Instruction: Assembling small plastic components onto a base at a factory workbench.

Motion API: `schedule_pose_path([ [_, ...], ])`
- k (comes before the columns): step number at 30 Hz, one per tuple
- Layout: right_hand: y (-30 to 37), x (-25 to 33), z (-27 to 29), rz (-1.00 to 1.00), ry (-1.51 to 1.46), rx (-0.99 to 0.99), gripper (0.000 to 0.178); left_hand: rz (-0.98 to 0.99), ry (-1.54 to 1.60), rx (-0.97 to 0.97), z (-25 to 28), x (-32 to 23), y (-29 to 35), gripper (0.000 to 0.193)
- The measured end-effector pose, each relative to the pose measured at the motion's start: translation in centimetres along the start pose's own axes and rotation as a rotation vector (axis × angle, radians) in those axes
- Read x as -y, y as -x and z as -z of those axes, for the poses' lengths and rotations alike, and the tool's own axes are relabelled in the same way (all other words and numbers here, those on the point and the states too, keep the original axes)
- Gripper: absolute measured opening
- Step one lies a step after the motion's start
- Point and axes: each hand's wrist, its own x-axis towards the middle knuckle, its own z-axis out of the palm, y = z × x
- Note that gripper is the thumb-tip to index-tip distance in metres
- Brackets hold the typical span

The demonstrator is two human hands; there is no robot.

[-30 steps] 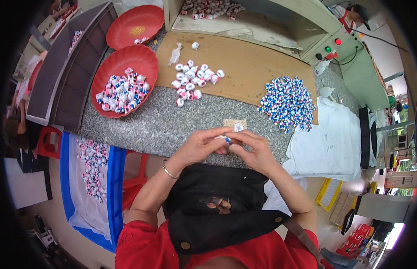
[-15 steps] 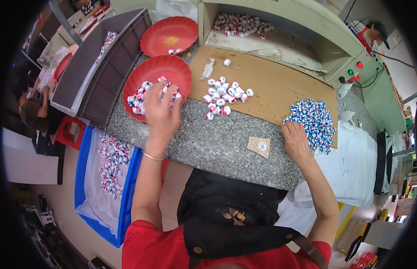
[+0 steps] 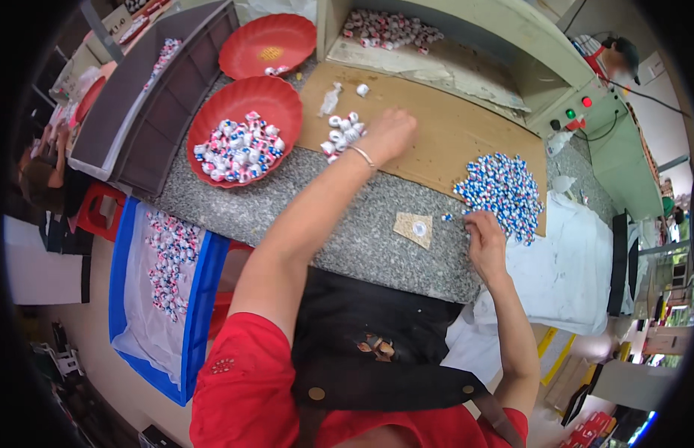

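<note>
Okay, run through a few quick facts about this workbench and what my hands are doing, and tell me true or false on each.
1. The left hand is beside the white pieces on the cardboard. True.
2. The right hand is inside a red bowl. False: it is next to the pile of small blue-and-white pieces.
3. A bracelet is worn on the right. False: the bracelet is on the left.
4. A blue crate with pieces in it is on the person's left. True.
5. Nothing lies in the nearer bowl. False: the nearer red bowl holds many pieces.
</note>
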Motion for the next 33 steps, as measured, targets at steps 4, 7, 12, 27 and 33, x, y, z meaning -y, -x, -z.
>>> schedule_pose_path([
  [4, -1.3, 0.3, -0.2, -0.026, -0.019, 0.013, 0.026, 0.287, 0.871, 0.065, 6.3, -3.2, 4.3, 0.020],
  [7, -2.6, 0.6, -1.4, 0.258, 0.126, 0.017, 0.028, 0.472, 1.275, 0.205, 7.9, -4.6, 10.0, 0.019],
  [12, -2.7, -0.2, -2.3, 0.327, 0.155, 0.164, 0.029, 0.611, 1.670, 0.050, 6.8, -6.5, 17.6, 0.028],
  [27, 2.3, 1.9, -0.7, 0.100, 0.117, 0.146, 0.018, 0.518, 1.819, 0.113, 4.3, -8.4, 19.8, 0.040],
  [33, 1.9, 2.3, -0.4, 0.065, 0.128, 0.196, 0.015, 0.393, 1.540, -0.027, 4.1, -8.7, 20.5, 0.038],
])
